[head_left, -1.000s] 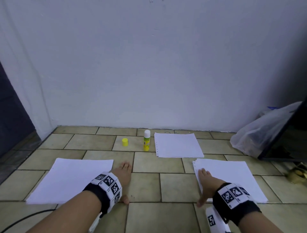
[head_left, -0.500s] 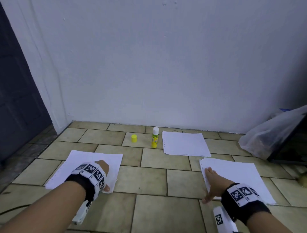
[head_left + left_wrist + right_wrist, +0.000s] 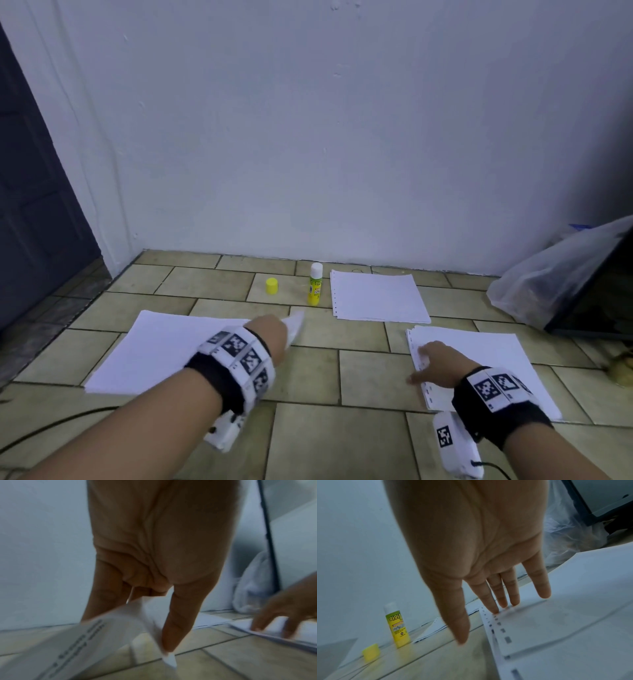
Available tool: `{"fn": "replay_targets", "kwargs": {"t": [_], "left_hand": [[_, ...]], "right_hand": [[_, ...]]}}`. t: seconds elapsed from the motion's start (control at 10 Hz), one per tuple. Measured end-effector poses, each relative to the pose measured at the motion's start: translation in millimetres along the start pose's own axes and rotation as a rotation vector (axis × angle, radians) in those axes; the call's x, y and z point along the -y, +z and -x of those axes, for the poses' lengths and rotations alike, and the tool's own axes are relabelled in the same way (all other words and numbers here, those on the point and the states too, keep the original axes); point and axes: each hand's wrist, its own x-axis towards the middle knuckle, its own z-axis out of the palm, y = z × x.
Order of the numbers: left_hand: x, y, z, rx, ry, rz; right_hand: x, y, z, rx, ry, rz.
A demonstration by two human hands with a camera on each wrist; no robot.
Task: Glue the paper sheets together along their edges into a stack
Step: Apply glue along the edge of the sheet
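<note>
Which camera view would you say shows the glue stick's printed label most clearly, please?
The right wrist view: the glue stick stands close by, upright and uncapped, its green and yellow label large though partly cut off by the right hand. The head view shows the whole stick far off, label tiny. The left wrist view does not show it.

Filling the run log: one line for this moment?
left hand pinches sheet corner | right hand flat on stack | glue stick uncapped

Left hand [image 3: 270,334] pinching — fingers curled, right hand [image 3: 436,365] flat — fingers straight
</note>
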Motion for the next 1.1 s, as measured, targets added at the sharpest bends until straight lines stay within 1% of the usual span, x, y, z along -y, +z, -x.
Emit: {"fn": "replay_targets", "kwargs": {"t": [0.1, 0.2, 0.3, 0.4, 0.5, 0.6, 0.7, 0.8, 0.9, 1.0, 1.1], "left_hand": [[-36, 8, -7, -0.057, 0.155, 0.087], [-67, 19, -7, 0.014, 0.254, 0.101], [-75, 26, -11, 0.043, 0.273, 0.149], [-67, 27, -23, 0.033, 0.265, 0.203], [-51, 26, -33, 0.047, 0.334, 0.184], [-32, 32, -42, 0.04, 0.474, 0.011], [-18, 39, -47, 0.068, 0.494, -0.101], [-8, 40, -55, 0.129, 0.463, -0.012], [-7, 40, -58, 0.158, 0.461, -0.014], [-11, 42, -60, 0.177, 0.454, -0.067], [-11, 39, -60, 0.203, 0.457, -0.074]], "right_hand": [[-2, 0, -11, -0.097, -0.001, 0.022], [-8, 2, -21, -0.129, 0.006, 0.04], [-12, 3, -28, -0.189, -0.002, 0.051], [-14, 6, -32, -0.208, 0.009, 0.062], [-14, 8, -35, -0.183, 0.01, 0.064], [-16, 3, -34, -0.173, -0.003, 0.098], [-8, -7, -29, -0.182, -0.021, 0.131], [16, -18, -31, -0.323, -0.067, 0.046], [48, -27, -41, -0.338, -0.186, -0.179], [84, -33, -56, -0.273, -0.27, -0.332], [116, -35, -73, -0.262, -0.266, -0.44]]}}
